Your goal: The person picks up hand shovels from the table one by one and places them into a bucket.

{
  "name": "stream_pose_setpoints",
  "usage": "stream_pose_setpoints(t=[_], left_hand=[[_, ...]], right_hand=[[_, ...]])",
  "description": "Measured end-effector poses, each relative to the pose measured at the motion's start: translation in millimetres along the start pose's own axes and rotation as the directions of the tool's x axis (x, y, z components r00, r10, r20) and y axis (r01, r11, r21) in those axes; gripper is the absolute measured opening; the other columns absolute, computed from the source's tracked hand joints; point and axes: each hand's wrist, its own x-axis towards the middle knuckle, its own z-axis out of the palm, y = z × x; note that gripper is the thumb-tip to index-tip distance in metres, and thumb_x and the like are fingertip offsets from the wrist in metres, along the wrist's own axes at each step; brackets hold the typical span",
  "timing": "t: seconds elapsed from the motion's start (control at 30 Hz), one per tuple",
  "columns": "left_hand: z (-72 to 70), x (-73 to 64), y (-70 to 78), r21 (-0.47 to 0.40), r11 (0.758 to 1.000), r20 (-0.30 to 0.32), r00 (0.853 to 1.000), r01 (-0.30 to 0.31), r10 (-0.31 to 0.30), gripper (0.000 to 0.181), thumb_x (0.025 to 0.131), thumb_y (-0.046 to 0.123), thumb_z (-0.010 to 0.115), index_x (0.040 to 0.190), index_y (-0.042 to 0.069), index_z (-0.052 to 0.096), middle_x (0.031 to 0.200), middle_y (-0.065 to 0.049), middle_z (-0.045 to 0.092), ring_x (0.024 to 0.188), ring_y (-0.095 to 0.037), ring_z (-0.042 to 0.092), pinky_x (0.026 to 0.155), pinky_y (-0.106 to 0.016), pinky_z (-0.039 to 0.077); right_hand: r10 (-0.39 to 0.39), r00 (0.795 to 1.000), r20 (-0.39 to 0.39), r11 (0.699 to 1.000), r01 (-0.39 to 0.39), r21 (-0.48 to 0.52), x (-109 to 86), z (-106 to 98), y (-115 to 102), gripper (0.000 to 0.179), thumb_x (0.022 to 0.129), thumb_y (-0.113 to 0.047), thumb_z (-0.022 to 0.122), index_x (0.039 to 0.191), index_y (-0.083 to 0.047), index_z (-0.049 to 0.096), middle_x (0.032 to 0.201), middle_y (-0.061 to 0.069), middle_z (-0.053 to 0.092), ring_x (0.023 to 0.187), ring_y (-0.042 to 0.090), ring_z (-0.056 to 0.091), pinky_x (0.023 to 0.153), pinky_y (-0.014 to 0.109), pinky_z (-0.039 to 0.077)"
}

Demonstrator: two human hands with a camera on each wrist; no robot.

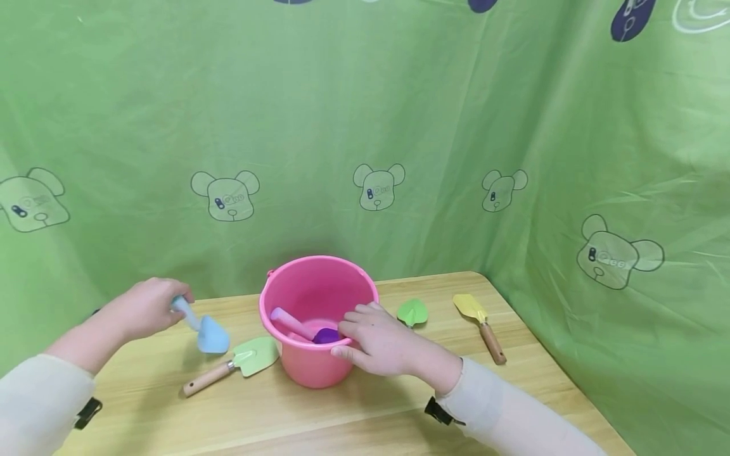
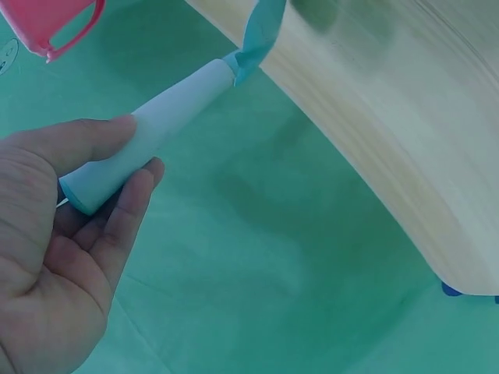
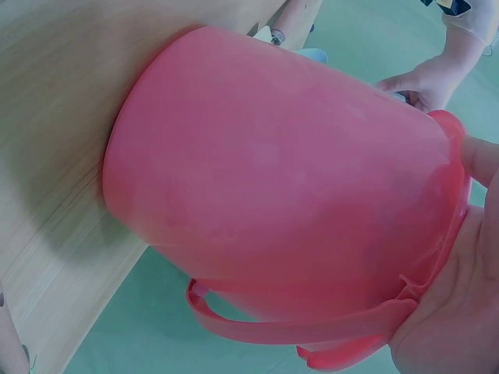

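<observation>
Left hand: the left hand (image 1: 153,308) pinches the handle of the blue shovel (image 1: 213,335), thumb on one side and fingers on the other.
Blue shovel: it is left of the bucket (image 1: 313,368), with its handle in the hand and its blade tipped down.
Right hand: the right hand (image 1: 383,339) grips the bucket's rim. The fingers go over the top and the thumb is outside.
Bucket: it is pink and stands on the wooden table (image 1: 285,421).
In the bucket: a purple shovel (image 1: 292,324) lies tilted, its pale handle against the left wall. The rim hides part of its dark blade.
By the bucket, left: a light green shovel (image 1: 255,356) lies flat, its wooden handle pointing away from the bucket. It is hard to tell if its blade touches the bucket.
By the bucket, right: a leaf-green shovel (image 1: 413,311) lies behind the right hand, most of its handle hidden.
Far right: a yellow shovel (image 1: 471,307) with a wooden handle lies on the table.
Cloth: green cloth (image 1: 319,126) with bear faces hangs behind.
</observation>
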Motion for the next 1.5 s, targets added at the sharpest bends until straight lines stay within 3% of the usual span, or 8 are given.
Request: stream_pose_setpoints(t=[0.2, 0.43, 0.8, 1.03, 1.33, 1.5], left_hand=[[-5.7, -1.2, 4.6, 0.019, 1.000, -0.011, 1.000, -0.007, 0.008, 0.018, 0.075, -0.003, 0.079, 0.089, 0.002, 0.069, 0.084, -0.005, 0.069, 0.075, -0.026, 0.065, 0.069, -0.049, 0.056], [-14.5, 5.2, 21.1, 0.053, 0.997, -0.054, 0.997, -0.047, 0.050, 0.019, 0.076, -0.003, 0.080, 0.091, 0.003, 0.070, 0.088, -0.006, 0.069, 0.080, -0.030, 0.068, 0.074, -0.049, 0.057], [-36.5, 5.4, 43.0, 0.103, 0.992, -0.111, 0.990, -0.072, 0.083, 0.021, 0.076, -0.004, 0.079, 0.093, 0.003, 0.070, 0.089, -0.007, 0.070, 0.079, -0.028, 0.068, 0.071, -0.044, 0.058], [-52.4, 8.7, 54.0, 0.117, 0.992, -0.140, 0.987, -0.056, 0.072, 0.020, 0.077, -0.003, 0.079, 0.095, 0.002, 0.069, 0.091, -0.008, 0.070, 0.082, -0.030, 0.068, 0.073, -0.047, 0.058], [-69.6, 13.0, 66.4, 0.122, 0.991, -0.222, 0.971, -0.060, 0.087, 0.020, 0.080, -0.004, 0.075, 0.099, 0.001, 0.069, 0.097, -0.011, 0.071, 0.084, -0.031, 0.068, 0.073, -0.048, 0.057], [-75.3, 15.4, 72.7, 0.133, 0.988, -0.282, 0.952, -0.084, 0.119, 0.021, 0.081, -0.003, 0.076, 0.100, 0.001, 0.069, 0.099, -0.012, 0.070, 0.084, -0.031, 0.068, 0.074, -0.050, 0.056]], right_hand=[[-0.001, 1.000, -0.005, 1.000, 0.001, 0.012, -0.7, -0.4, -0.7, 0.041, 0.103, -0.055, 0.040, 0.097, -0.021, 0.063, 0.087, -0.011, 0.052, 0.087, 0.011, 0.046, 0.087, 0.033, 0.038], [0.011, 1.000, -0.007, 1.000, -0.011, 0.006, -4.5, -0.3, 1.7, 0.041, 0.103, -0.055, 0.040, 0.095, -0.022, 0.063, 0.086, -0.012, 0.052, 0.087, 0.010, 0.045, 0.086, 0.032, 0.038], [0.000, 1.000, -0.014, 1.000, 0.000, 0.011, -1.2, 1.3, 2.2, 0.043, 0.103, -0.057, 0.039, 0.096, -0.022, 0.063, 0.087, -0.012, 0.053, 0.087, 0.011, 0.046, 0.087, 0.033, 0.038], [0.002, 1.000, -0.013, 1.000, -0.002, 0.017, -0.2, 0.2, 1.6, 0.043, 0.103, -0.057, 0.039, 0.096, -0.022, 0.063, 0.087, -0.012, 0.053, 0.088, 0.011, 0.046, 0.087, 0.033, 0.038], [-0.003, 1.000, -0.019, 1.000, 0.003, 0.013, -0.3, 0.6, 1.1, 0.043, 0.103, -0.057, 0.040, 0.095, -0.021, 0.063, 0.085, -0.012, 0.051, 0.086, 0.011, 0.046, 0.086, 0.033, 0.038], [-0.002, 1.000, -0.014, 1.000, 0.002, 0.017, 0.0, 0.9, 1.1, 0.043, 0.103, -0.057, 0.039, 0.097, -0.021, 0.063, 0.087, -0.012, 0.052, 0.087, 0.011, 0.046, 0.087, 0.033, 0.038]])
